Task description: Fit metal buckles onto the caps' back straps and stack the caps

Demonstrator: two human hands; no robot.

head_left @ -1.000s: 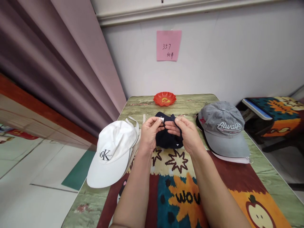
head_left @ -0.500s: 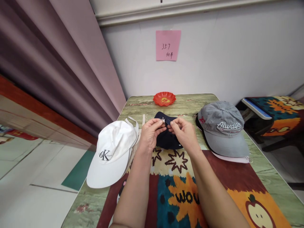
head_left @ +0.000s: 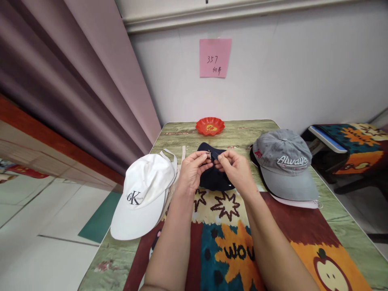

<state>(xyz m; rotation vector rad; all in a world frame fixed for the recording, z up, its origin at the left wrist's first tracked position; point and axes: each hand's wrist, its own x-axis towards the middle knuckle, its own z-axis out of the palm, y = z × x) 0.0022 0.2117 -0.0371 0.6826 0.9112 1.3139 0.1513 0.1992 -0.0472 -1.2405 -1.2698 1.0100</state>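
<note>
A dark navy cap (head_left: 214, 180) lies in the middle of the table, partly covered by my hands. Its back strap (head_left: 214, 155) is stretched between them. With thumb and fingertips my left hand (head_left: 194, 167) pinches the small metal buckle (head_left: 209, 155) of the strap. My right hand (head_left: 235, 167) is closed on the strap just right of the buckle. Whether the strap passes through the buckle I cannot tell. To the left rests a white cap (head_left: 145, 186) with a "CK" mark, on top of other beige headwear. A grey cap (head_left: 281, 153) reading "Always" sits stacked on other caps at the right.
A red scalloped dish (head_left: 210, 131) stands at the table's far edge. Under my forearms lies a colourful printed mat (head_left: 226, 250). A pink note (head_left: 215, 58) is stuck on the wall behind. Beyond the table's right edge is a stool (head_left: 357, 141) with a similar print.
The metal buckle at my left fingertips has turned slightly. Both hands, the navy cap and the other caps stay in nearly the same places.
</note>
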